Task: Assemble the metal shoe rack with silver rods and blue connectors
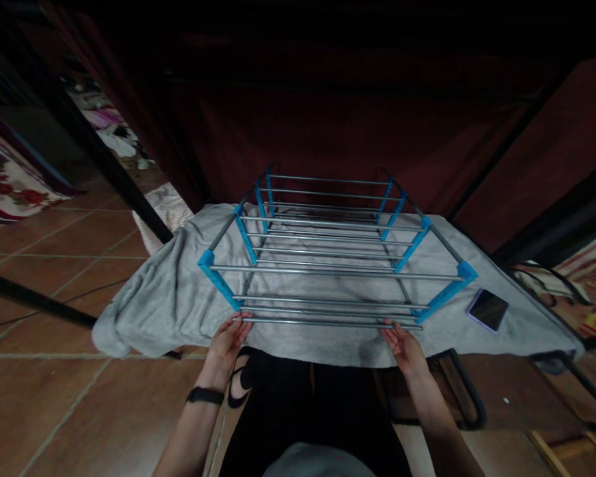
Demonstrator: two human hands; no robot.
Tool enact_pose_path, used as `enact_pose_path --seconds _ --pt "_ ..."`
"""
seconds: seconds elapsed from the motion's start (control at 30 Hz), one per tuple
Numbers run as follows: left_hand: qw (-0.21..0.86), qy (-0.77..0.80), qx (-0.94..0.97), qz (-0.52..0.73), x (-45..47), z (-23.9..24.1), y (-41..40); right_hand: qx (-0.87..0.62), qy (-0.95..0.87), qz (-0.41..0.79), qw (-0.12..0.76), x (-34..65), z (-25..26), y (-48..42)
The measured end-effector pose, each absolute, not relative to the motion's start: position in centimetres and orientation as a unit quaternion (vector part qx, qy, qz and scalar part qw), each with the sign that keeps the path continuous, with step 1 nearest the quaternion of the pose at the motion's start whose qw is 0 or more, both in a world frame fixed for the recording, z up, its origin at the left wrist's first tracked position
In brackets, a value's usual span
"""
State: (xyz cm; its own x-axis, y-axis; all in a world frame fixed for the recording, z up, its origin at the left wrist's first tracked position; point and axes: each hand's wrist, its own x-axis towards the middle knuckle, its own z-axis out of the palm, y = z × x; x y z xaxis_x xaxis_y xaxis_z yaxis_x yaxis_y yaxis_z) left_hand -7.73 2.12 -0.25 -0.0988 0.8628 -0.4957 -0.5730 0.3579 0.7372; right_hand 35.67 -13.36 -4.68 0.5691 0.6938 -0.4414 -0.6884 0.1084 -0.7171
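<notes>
A rack of metal tubes with blue plastic joints [336, 271] stands on a grey blanket [153, 298] in front of me. Along its near lower side lies a thin metal rod [312, 322], and both my hands are on it. My left hand [230, 336] pinches the rod close to its left end, thumb and fingertips round it. Nearer the other end, my right hand [402, 344] grips the same rod, whose tip sticks out to the right. Whether the rod touches the rack's lowest bars I cannot tell.
A phone [487, 309] lies on the blanket to the right of the rack. Behind stands a dark red panel [322, 132]. A chair with a black tube frame [471, 391] is at the lower right. Brown tiles [44, 391] cover the floor, with a cable at left.
</notes>
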Motion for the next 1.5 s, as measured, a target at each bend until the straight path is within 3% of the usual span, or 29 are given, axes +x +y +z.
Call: enact_pose_path --seconds 1.5 --pt "0.643 0.464 0.176 0.584 -7.0 -1.9 0.8 -0.524 -0.078 0.438 0.726 37.1 -7.8 -14.7"
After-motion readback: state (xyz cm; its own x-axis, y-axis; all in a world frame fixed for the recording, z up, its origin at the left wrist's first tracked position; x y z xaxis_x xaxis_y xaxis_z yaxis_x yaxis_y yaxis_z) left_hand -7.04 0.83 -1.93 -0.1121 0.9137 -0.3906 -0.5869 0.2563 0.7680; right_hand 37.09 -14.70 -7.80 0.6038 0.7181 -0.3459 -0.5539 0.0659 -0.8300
